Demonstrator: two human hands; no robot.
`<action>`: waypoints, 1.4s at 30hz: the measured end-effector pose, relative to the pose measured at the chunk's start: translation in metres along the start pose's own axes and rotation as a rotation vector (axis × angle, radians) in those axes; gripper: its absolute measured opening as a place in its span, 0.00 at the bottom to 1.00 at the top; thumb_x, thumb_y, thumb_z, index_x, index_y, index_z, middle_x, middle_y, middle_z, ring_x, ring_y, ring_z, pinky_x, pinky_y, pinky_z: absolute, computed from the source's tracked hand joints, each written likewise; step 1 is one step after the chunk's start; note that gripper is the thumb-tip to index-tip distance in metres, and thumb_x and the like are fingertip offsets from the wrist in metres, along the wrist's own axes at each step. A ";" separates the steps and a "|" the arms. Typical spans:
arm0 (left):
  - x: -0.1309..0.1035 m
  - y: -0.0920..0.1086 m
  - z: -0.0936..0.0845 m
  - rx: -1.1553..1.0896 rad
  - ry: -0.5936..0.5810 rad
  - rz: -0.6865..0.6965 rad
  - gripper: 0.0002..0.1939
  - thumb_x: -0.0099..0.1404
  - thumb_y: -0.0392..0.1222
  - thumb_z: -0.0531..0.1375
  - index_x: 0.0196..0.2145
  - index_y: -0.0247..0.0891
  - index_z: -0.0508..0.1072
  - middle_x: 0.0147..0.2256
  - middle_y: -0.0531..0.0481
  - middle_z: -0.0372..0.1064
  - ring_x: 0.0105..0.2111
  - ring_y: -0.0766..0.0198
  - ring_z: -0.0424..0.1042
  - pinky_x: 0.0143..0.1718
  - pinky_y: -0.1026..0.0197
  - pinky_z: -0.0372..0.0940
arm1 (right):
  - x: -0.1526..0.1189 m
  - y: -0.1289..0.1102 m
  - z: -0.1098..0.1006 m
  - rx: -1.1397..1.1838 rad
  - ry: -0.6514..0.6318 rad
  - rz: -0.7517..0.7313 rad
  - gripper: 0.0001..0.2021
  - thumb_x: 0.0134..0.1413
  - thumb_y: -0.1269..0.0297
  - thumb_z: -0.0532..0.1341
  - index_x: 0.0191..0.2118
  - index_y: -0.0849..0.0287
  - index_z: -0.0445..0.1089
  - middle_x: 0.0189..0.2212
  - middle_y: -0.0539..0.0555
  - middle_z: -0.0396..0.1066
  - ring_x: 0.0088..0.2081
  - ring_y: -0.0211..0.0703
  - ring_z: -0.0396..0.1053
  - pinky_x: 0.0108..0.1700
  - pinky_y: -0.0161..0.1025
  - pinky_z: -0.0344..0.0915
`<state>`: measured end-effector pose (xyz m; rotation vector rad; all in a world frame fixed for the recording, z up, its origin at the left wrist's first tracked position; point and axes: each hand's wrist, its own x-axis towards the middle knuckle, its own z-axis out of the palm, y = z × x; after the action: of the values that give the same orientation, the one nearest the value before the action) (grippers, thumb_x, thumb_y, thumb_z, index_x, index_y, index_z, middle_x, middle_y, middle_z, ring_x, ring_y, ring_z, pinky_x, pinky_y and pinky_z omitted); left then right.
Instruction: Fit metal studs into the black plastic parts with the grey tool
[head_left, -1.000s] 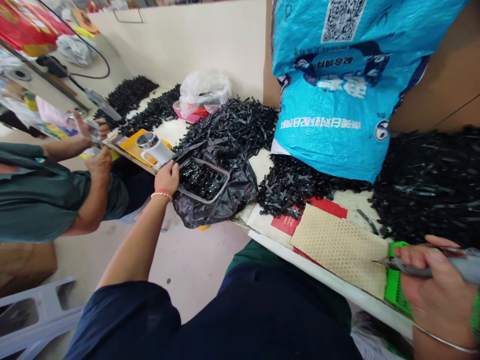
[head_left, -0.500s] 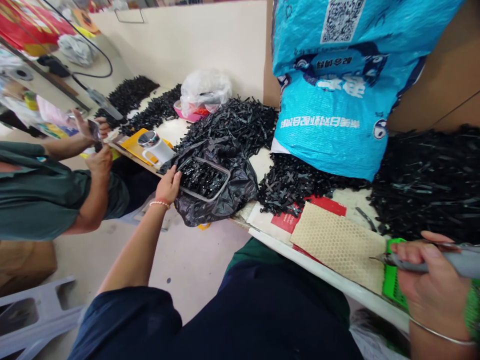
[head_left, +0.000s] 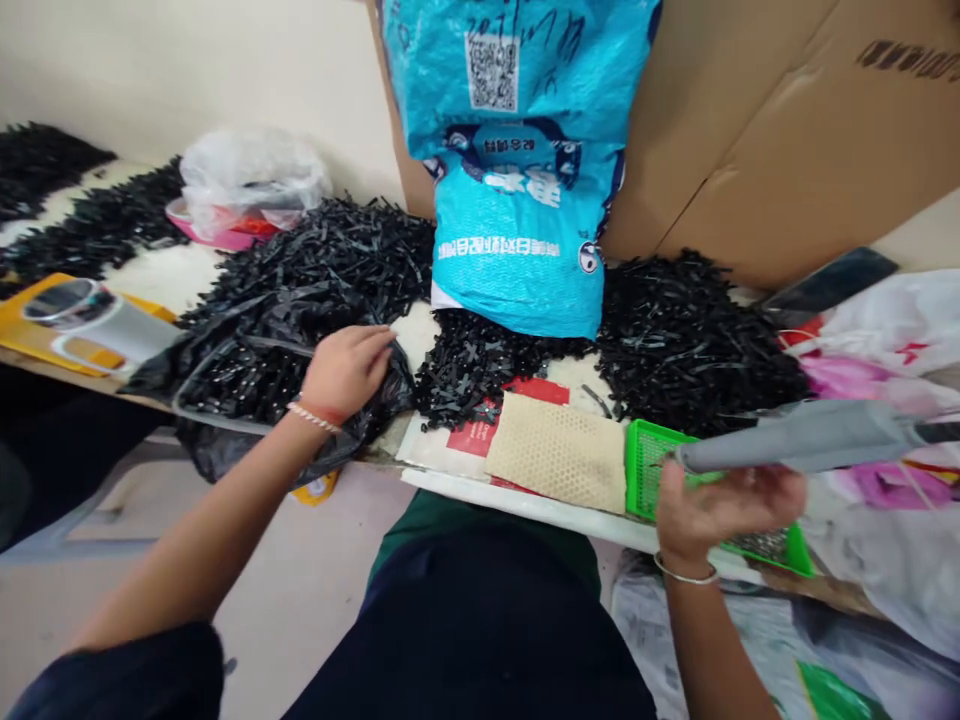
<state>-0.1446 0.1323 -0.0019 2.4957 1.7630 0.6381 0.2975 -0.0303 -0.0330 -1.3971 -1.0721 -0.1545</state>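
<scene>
A tall blue sack (head_left: pixel 517 160) stands against cardboard (head_left: pixel 750 130) at the table's back, black plastic parts (head_left: pixel 675 335) heaped round its foot. Left of it a black bag (head_left: pixel 225 450) holds a tray (head_left: pixel 225 385) of the same parts. The left hand (head_left: pixel 346 368) rests on the bag's edge, fingers loosely curled together. The right hand (head_left: pixel 720 505), over a green basket (head_left: pixel 649 465), wraps its fingers under a grey tool (head_left: pixel 802 448). A mesh pad (head_left: pixel 559 452) lies between the two hands.

Black parts (head_left: pixel 697 340) and blue sack (head_left: pixel 517 170) crowd the table (head_left: pixel 525 505).
</scene>
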 end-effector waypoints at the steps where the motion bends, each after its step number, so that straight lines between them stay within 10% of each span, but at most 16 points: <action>1: 0.016 0.006 0.010 0.020 -0.044 -0.008 0.23 0.70 0.43 0.48 0.53 0.34 0.77 0.54 0.38 0.74 0.54 0.49 0.71 0.60 0.48 0.61 | -0.006 0.002 -0.007 -0.116 0.020 -0.284 0.37 0.31 0.61 0.76 0.48 0.46 0.57 0.51 0.54 0.58 0.60 0.56 0.56 0.57 0.57 0.65; 3: 0.048 0.009 0.028 0.100 -0.125 -0.075 0.23 0.68 0.39 0.50 0.53 0.31 0.77 0.52 0.35 0.75 0.54 0.46 0.71 0.58 0.47 0.61 | -0.013 0.003 -0.013 -0.257 -0.121 -0.711 0.32 0.34 0.67 0.76 0.45 0.48 0.61 0.47 0.54 0.62 0.53 0.53 0.63 0.54 0.56 0.68; 5: 0.077 0.003 0.041 0.199 -0.225 -0.192 0.23 0.67 0.38 0.51 0.54 0.31 0.77 0.53 0.33 0.74 0.54 0.45 0.71 0.56 0.47 0.62 | -0.010 0.001 -0.007 -0.311 -0.396 -0.820 0.25 0.44 0.70 0.72 0.47 0.50 0.65 0.46 0.55 0.66 0.50 0.49 0.68 0.53 0.51 0.70; 17: 0.135 -0.017 0.087 0.349 -0.338 -0.505 0.20 0.70 0.42 0.53 0.50 0.25 0.77 0.48 0.26 0.75 0.47 0.44 0.77 0.43 0.54 0.70 | 0.058 0.053 0.081 -0.898 -1.208 -0.399 0.15 0.65 0.65 0.54 0.50 0.62 0.75 0.42 0.62 0.76 0.41 0.53 0.75 0.43 0.45 0.67; 27: 0.146 -0.027 0.090 0.388 -0.440 -0.490 0.19 0.65 0.28 0.52 0.46 0.24 0.80 0.44 0.24 0.77 0.47 0.45 0.77 0.42 0.55 0.70 | 0.068 0.057 0.093 -0.799 -1.251 -0.288 0.15 0.63 0.68 0.54 0.50 0.61 0.74 0.44 0.60 0.76 0.43 0.50 0.75 0.46 0.43 0.67; 36: 0.112 -0.030 0.030 0.376 -0.348 -0.521 0.18 0.63 0.37 0.54 0.43 0.25 0.80 0.43 0.25 0.77 0.45 0.41 0.77 0.41 0.52 0.69 | 0.068 0.025 0.090 -0.708 -1.114 -0.281 0.17 0.63 0.67 0.51 0.50 0.63 0.72 0.44 0.63 0.75 0.43 0.53 0.75 0.47 0.45 0.67; 42: 0.080 0.003 -0.002 0.303 -0.055 -0.375 0.18 0.68 0.41 0.51 0.43 0.33 0.80 0.40 0.34 0.79 0.41 0.46 0.78 0.39 0.54 0.70 | 0.046 -0.008 0.087 -0.151 -1.142 0.124 0.13 0.62 0.60 0.52 0.43 0.58 0.71 0.35 0.56 0.72 0.38 0.47 0.70 0.43 0.43 0.65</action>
<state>-0.1204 0.2040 0.0258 2.2119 2.3707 0.2931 0.2729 0.0634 -0.0123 -1.7002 -1.9010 0.7590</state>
